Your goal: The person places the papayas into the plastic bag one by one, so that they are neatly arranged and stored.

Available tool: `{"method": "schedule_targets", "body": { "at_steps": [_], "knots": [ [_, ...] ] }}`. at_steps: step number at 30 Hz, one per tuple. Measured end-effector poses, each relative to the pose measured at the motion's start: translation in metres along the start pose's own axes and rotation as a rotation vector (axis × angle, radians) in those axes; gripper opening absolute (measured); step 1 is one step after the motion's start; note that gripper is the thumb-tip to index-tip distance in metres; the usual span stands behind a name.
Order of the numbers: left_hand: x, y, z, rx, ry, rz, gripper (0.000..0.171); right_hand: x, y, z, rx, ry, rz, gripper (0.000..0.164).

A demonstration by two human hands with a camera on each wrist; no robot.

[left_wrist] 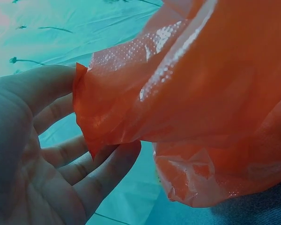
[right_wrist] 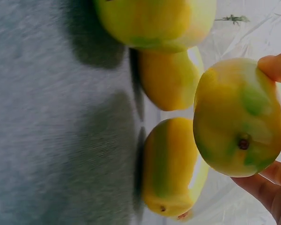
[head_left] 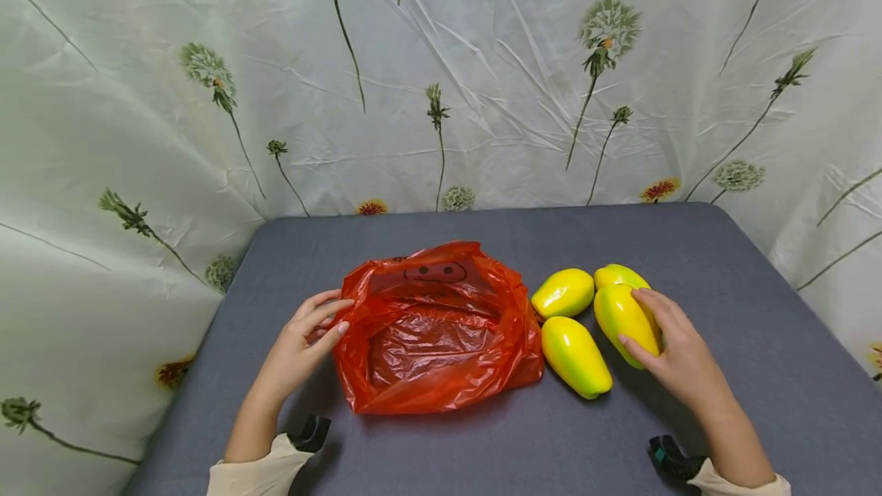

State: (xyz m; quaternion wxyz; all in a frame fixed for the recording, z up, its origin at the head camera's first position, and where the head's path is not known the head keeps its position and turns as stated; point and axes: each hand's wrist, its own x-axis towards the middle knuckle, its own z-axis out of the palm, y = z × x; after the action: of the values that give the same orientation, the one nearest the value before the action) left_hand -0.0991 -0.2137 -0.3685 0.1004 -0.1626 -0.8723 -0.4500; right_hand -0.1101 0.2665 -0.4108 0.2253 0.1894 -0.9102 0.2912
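A red plastic bag (head_left: 441, 396) lies with its mouth spread wide in the head view. My left hand (head_left: 303, 343) pinches its left rim; in the left wrist view the edge of the bag covers some fingertips. On the right, my right hand (head_left: 678, 350) grips a yellow mango (head_left: 623, 320) with green patches. The right wrist view shows this held mango (right_wrist: 241, 117) raised off the table, its stem end facing the camera. Three more mangoes lie close by: a front one (head_left: 575, 358), one beside the bag (head_left: 563, 293) and one behind the held mango (head_left: 620, 275).
A grey cloth-covered table (head_left: 475, 458) carries everything. Behind it and along the sides hangs a pale curtain (head_left: 510, 83) printed with dandelions. Black wrist devices sit at the left cuff (head_left: 265, 469) and right cuff (head_left: 740, 481).
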Motion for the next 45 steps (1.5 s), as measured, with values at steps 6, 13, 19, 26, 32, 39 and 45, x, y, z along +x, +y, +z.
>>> {"method": "schedule_targets", "body": {
  "at_steps": [6, 13, 19, 26, 32, 39, 45],
  "knots": [
    [0.0, 0.002, -0.001, 0.007, 0.001, -0.002, 0.03, 0.011, -0.008, -0.006, 0.002, 0.033, -0.077, 0.065],
    [0.0, 0.002, -0.001, 0.003, -0.002, 0.001, 0.03, 0.028, -0.027, -0.008, 0.017, 0.043, -0.134, 0.065],
    [0.0, 0.002, 0.0, 0.0, 0.001, 0.0, 0.03, 0.046, -0.043, -0.004, 0.077, 0.067, -0.219, 0.061],
    [0.0, 0.001, 0.0, -0.008, 0.004, 0.003, 0.03, 0.063, -0.069, 0.003, 0.121, 0.049, -0.263, 0.067],
    [0.0, -0.001, 0.0, -0.014, 0.002, 0.006, 0.03, 0.077, -0.094, 0.014, 0.155, 0.029, -0.335, 0.065],
    [0.0, -0.003, 0.0, -0.015, 0.002, 0.018, 0.03, 0.09, -0.122, 0.038, 0.241, 0.024, -0.513, 0.056],
    [0.0, -0.003, 0.0, -0.021, 0.005, 0.027, 0.03, 0.094, -0.145, 0.058, 0.294, -0.066, -0.567, 0.055]
  ]
}}
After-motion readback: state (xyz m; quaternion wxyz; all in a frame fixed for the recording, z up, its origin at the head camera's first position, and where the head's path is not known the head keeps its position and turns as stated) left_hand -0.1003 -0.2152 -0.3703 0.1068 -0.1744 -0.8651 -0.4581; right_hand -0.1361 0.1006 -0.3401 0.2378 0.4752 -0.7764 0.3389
